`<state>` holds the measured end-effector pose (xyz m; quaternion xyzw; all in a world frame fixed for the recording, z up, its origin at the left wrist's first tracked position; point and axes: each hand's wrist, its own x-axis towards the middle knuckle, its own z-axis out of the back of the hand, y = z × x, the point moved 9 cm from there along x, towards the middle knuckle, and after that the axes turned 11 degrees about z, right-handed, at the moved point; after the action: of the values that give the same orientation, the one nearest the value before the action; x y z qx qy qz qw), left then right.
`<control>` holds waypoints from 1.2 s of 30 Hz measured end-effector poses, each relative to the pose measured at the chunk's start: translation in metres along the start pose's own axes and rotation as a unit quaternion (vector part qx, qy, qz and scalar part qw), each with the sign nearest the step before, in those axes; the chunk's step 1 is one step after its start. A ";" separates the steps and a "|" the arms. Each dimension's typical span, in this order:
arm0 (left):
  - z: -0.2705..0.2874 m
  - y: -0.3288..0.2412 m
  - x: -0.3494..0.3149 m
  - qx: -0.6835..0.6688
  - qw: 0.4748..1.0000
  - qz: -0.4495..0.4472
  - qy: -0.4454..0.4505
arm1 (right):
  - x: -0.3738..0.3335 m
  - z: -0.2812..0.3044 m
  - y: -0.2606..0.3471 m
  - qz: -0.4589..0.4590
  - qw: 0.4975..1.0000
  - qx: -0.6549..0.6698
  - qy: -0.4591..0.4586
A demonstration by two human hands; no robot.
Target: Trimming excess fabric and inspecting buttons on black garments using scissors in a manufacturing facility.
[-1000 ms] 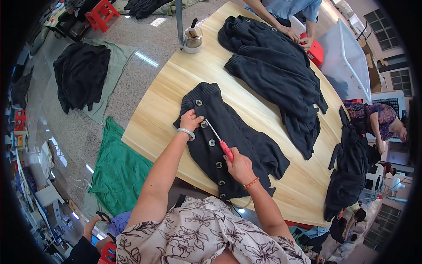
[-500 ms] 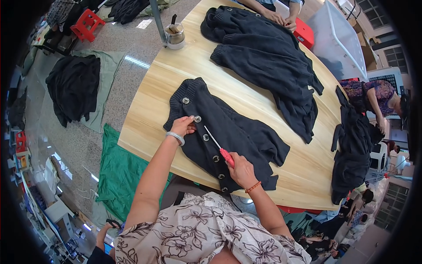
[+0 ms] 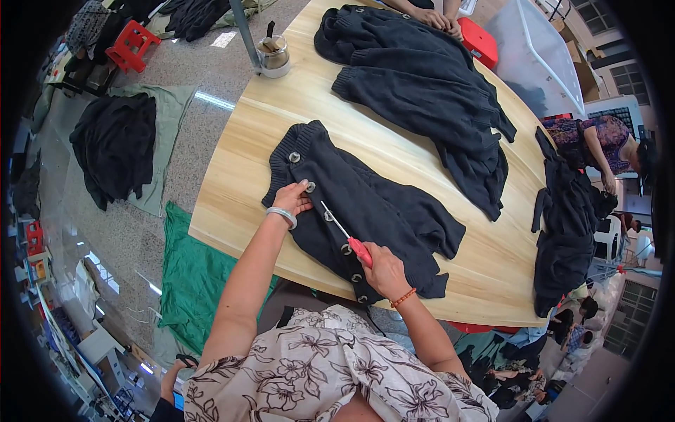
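A black knit cardigan (image 3: 380, 204) lies on the table in front of me, with a row of large round buttons down its near-left edge. My left hand (image 3: 292, 197) pinches that edge, its thumb against the second button (image 3: 310, 187) from the top. In my right hand (image 3: 388, 273) is a tool with a red handle (image 3: 361, 251) and a long thin metal shaft. Its tip is over the fabric near the third button (image 3: 328, 216), and the shaft crosses close beside that button. Whether the tip touches the knit I cannot tell.
More black knitwear (image 3: 422, 98) is spread on the wooden table's (image 3: 239, 176) far side, by another person's hands (image 3: 443, 21). A glass jar (image 3: 273, 56) stands at the far-left edge beside a pole. Another person handles dark garments (image 3: 566, 239) at right. Green cloth (image 3: 197, 274) covers floor at left.
The tool's tip has shifted slightly left over the cardigan, so its shaft now lies across by the third button. My left hand keeps its place at the second button.
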<state>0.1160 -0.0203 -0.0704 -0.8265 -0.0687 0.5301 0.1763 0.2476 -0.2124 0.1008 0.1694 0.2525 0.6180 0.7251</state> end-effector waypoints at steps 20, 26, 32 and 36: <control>-0.021 0.038 -0.041 0.153 0.987 0.041 -0.006 | -0.020 0.008 -0.015 -0.046 0.997 0.049 -0.025; -0.023 0.060 -0.031 0.083 0.995 0.002 -0.055 | -0.046 0.012 -0.023 -0.023 0.999 0.027 0.017; -0.015 0.079 -0.025 -0.117 0.990 0.077 0.009 | -0.052 0.017 -0.026 0.028 0.997 -0.012 0.072; -0.014 0.083 -0.023 -0.130 0.988 0.082 0.010 | -0.050 0.012 -0.025 0.046 0.996 -0.020 0.070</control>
<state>0.1131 -0.1077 -0.0759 -0.8505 -0.0670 0.5211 0.0237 0.2693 -0.2647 0.1044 0.1221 0.2824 0.6657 0.6798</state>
